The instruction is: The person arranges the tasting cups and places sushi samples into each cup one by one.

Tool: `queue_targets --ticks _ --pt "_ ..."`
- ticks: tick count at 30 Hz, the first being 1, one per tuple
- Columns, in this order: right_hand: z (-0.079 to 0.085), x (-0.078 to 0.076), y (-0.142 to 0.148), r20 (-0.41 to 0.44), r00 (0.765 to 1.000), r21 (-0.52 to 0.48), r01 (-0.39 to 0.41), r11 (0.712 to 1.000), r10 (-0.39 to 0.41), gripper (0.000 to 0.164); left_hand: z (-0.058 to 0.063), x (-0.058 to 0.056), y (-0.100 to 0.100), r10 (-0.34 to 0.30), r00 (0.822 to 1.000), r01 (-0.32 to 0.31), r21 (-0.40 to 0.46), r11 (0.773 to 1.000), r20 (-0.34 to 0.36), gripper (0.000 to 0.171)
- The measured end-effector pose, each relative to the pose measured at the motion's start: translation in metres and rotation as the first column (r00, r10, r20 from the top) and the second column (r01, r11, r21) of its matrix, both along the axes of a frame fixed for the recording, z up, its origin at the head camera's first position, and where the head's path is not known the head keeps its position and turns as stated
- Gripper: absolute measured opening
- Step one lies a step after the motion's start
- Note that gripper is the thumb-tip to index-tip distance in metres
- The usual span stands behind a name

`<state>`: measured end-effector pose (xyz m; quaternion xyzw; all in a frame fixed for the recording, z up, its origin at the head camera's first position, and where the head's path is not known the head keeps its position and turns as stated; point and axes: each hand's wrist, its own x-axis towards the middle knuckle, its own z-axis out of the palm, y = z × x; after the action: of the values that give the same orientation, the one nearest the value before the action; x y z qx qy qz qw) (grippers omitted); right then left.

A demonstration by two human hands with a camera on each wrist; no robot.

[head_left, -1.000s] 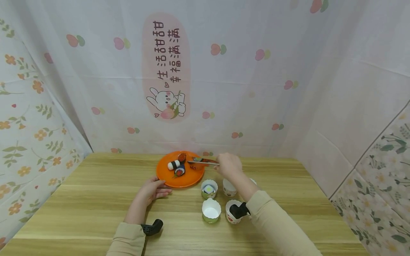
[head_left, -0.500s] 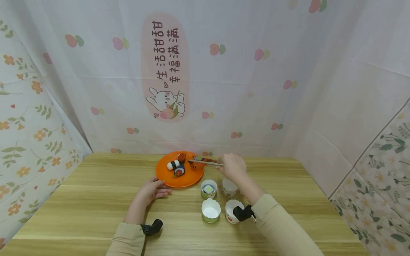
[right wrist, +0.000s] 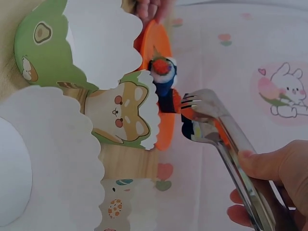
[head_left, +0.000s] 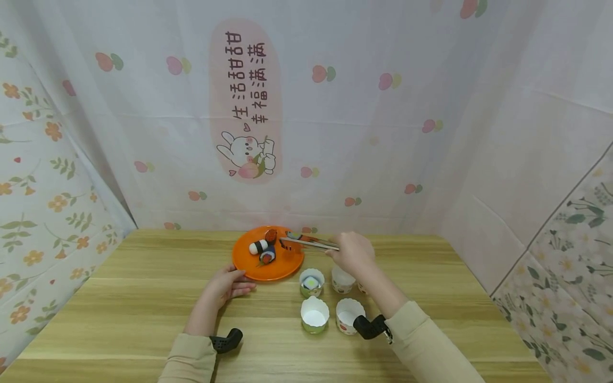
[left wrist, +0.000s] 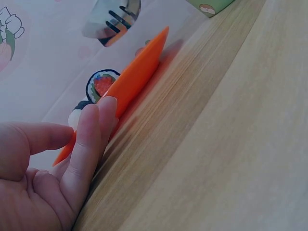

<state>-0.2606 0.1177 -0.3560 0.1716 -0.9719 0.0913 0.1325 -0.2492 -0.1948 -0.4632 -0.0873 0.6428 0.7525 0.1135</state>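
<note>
My left hand [head_left: 229,284] pinches the near-left rim of the orange plate [head_left: 249,270]; in the left wrist view its thumb is above the rim, its fingers below. On the plate lie a white rice piece with a black band [head_left: 259,247], a sushi roll with a red centre [head_left: 267,256] and a red-topped piece [head_left: 271,235]. My right hand [head_left: 353,252] grips metal tongs [right wrist: 231,149] with a fork-shaped end. Their tips hang over the plate's right part, beside the red-topped piece. A dark patch with yellow-green shows between the ends; I cannot tell whether it is a held piece or a reflection.
Several scalloped paper cups stand right of the plate, among them a green cup [head_left: 314,315] and a white one [head_left: 350,315] in front. A back cup [head_left: 312,293] contains a pale roll with a yellow-green centre. A patterned curtain [head_left: 364,133] hangs behind the table [head_left: 158,298].
My right hand has shifted a little to the right with the tongs, whose tips stay over the plate. My left hand keeps its place at the rim.
</note>
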Motion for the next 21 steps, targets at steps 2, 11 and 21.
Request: queue_targets --ticks 2,11,21 --pt "0.001 0.003 0.002 -0.007 1.0 -0.015 -0.001 1.0 0.001 0.037 0.0 0.0 0.001 0.0 1.0 0.0 -0.002 1.0 -0.002 0.041" --pt "0.001 0.024 0.015 -0.061 0.998 -0.076 -0.018 0.997 0.013 0.035 0.0 0.0 0.0 -0.004 1.0 0.004 -0.005 1.0 -0.006 0.044" --pt "0.003 0.045 0.024 -0.115 0.992 -0.145 -0.061 0.988 0.044 0.035 -0.002 0.0 0.0 0.009 1.0 -0.009 -0.012 1.0 -0.013 0.04"
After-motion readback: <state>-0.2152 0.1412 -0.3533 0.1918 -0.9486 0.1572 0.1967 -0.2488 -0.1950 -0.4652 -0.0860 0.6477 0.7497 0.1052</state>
